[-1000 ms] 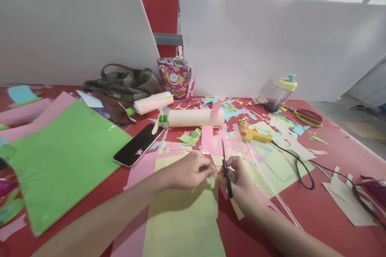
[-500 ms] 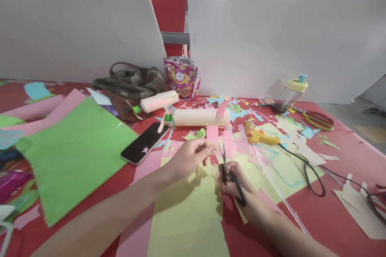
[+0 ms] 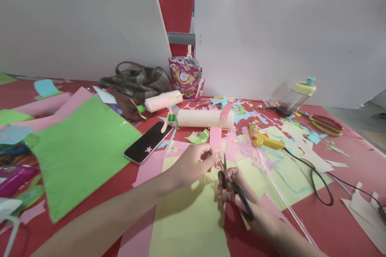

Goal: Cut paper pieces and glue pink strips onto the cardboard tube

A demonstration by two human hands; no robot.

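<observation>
My right hand (image 3: 238, 192) has its fingers through the handles of black-handled scissors (image 3: 238, 194), whose blades are parted and point away from me. A small pink paper piece (image 3: 217, 155) is pinched in my left hand (image 3: 197, 164), right at the scissor blades. Under both hands lies a pale yellow paper sheet (image 3: 187, 221) over a pink sheet. Just beyond them, a paper-wrapped bottle (image 3: 202, 118) with a green cap lies on its side, a pink strip (image 3: 215, 137) in front of it. A phone (image 3: 147, 142) with a pink star on it rests to the left.
At right lie a yellow glue gun (image 3: 265, 139) with its cord, larger scissors (image 3: 324, 124) and a clear jar (image 3: 297, 98). A green sheet (image 3: 81, 152) covers the left side. Paper scraps, a snack bag (image 3: 186, 78) and a plaid bag (image 3: 138, 82) sit before white panels (image 3: 271, 40).
The scissor blades have come closer to my left fingers, and the blades are open at the paper piece. The whole view has shifted slightly, so things appear further right.
</observation>
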